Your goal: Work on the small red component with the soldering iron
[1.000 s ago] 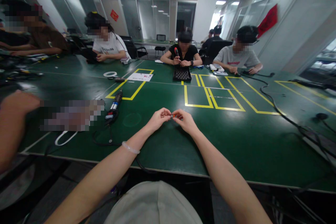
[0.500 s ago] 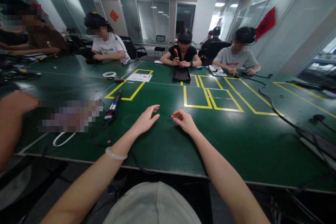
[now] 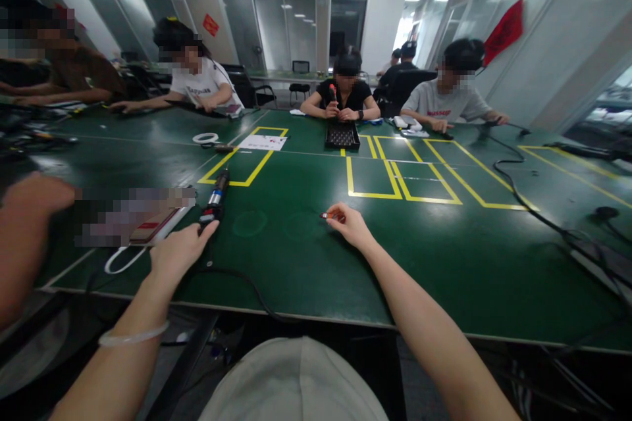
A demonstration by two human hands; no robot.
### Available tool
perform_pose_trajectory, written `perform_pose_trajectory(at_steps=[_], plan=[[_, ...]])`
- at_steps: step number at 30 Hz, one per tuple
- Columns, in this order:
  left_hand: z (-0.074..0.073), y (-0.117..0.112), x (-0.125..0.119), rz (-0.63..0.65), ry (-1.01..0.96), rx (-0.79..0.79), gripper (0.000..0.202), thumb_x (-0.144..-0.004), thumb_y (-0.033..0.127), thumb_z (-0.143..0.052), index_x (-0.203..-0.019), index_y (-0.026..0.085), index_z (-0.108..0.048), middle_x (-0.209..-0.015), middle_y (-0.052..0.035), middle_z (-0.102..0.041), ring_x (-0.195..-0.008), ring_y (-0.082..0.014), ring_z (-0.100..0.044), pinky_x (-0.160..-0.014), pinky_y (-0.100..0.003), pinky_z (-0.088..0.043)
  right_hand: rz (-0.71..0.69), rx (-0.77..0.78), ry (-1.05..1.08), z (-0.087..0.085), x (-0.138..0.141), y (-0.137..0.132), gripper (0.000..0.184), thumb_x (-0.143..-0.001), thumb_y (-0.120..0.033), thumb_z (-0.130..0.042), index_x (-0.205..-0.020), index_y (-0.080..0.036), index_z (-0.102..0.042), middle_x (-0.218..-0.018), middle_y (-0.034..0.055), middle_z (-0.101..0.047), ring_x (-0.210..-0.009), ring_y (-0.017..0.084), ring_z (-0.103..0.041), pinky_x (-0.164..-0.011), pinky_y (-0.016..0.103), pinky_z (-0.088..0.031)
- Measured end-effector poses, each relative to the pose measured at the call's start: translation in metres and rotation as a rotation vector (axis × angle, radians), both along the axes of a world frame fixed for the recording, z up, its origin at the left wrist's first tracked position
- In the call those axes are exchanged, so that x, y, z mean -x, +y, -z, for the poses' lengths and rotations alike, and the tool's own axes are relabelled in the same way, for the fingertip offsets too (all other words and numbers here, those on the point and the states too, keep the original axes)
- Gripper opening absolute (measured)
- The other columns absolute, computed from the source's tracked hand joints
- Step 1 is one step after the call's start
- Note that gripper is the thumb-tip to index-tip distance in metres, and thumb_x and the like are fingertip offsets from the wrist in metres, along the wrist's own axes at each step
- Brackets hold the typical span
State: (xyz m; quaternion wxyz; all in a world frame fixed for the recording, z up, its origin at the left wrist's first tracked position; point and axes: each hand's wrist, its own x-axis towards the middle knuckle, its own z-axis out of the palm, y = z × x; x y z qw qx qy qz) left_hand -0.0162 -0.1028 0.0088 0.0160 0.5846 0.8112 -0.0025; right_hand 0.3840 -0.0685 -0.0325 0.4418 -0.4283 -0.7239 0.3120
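Note:
My left hand (image 3: 178, 251) is at the rear end of an electric screwdriver (image 3: 216, 198) lying on the green table. Its thumb rests along the tool's right side, and the fingers, partly hidden, close round that end. A black cord (image 3: 249, 284) runs from near there towards the table's front edge. Between the thumb and fingertips of my right hand (image 3: 349, 222) is a small orange-red object (image 3: 326, 216) with a dark tip, mostly covered by the fingers. That hand is just above or on the tabletop, in front of the yellow-taped outlines.
Left of the screwdriver lie a brown-and-white flat item (image 3: 153, 227) and a white loop (image 3: 116, 263). Another person's arm (image 3: 27, 237) reaches in from the left. Across the table (image 3: 296, 289), several people work; a black tray (image 3: 342, 136) and a white sheet (image 3: 261, 142) lie there.
My left hand has moved left from beside the right hand to the screwdriver's rear end. My right hand keeps its place with the small object.

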Motion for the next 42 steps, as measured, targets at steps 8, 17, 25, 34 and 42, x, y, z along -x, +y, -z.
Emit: perform_pose_trajectory(at_steps=[8,17,25,34,42], plan=[[0.001,0.034,-0.059,0.264,0.062,-0.015,0.061,-0.09,0.055,-0.024,-0.092,0.015,-0.07,-0.095,-0.0216,-0.069,-0.088,-0.0381,-0.066,-0.074,-0.046,-0.048,0.004,0.014,0.019,0.001,0.0,0.001,0.017,-0.079,-0.033,-0.062,-0.091,-0.021,-0.06,-0.073,-0.0002,-0.062,-0.061,0.013,-0.052,-0.061,0.026,-0.042],[0.001,0.029,-0.144,0.433,0.078,-0.071,0.051,-0.093,0.046,-0.031,-0.093,0.011,-0.068,-0.087,-0.021,-0.07,-0.084,-0.0339,-0.068,-0.075,-0.041,-0.048,0.058,0.016,-0.006,0.005,-0.001,0.006,0.015,-0.077,-0.029,-0.062,-0.088,-0.02,-0.061,-0.08,0.0019,-0.065,-0.068,0.015,-0.058,-0.067,0.029,-0.046],[0.007,0.001,-0.207,0.656,0.013,-0.099,0.048,-0.095,0.046,-0.034,-0.089,0.013,-0.068,-0.087,-0.0183,-0.071,-0.082,-0.0293,-0.069,-0.072,-0.035,-0.048,0.042,0.028,-0.018,0.011,-0.002,0.011,0.018,-0.076,-0.026,-0.061,-0.092,-0.018,-0.061,-0.079,0.0016,-0.065,-0.07,0.014,-0.059,-0.067,0.027,-0.046],[0.009,-0.014,-0.224,0.803,-0.013,-0.111,0.041,-0.095,0.043,-0.036,-0.093,0.015,-0.065,-0.091,-0.0107,-0.071,-0.082,-0.0258,-0.069,-0.069,-0.031,-0.049,-0.016,0.065,-0.13,0.009,-0.006,0.011,0.013,-0.074,-0.02,-0.062,-0.086,-0.015,-0.062,-0.07,-0.0008,-0.062,-0.06,0.011,-0.054,-0.06,0.023,-0.042],[0.009,-0.014,-0.222,0.819,-0.016,-0.132,0.041,-0.096,0.043,-0.035,-0.093,0.015,-0.065,-0.091,-0.0108,-0.071,-0.081,-0.0246,-0.069,-0.069,-0.031,-0.05,0.012,-0.003,-0.202,0.01,-0.009,0.014,0.016,-0.078,-0.028,-0.066,-0.089,-0.017,-0.07,-0.083,0.004,-0.065,-0.069,0.014,-0.058,-0.067,0.027,-0.045]])
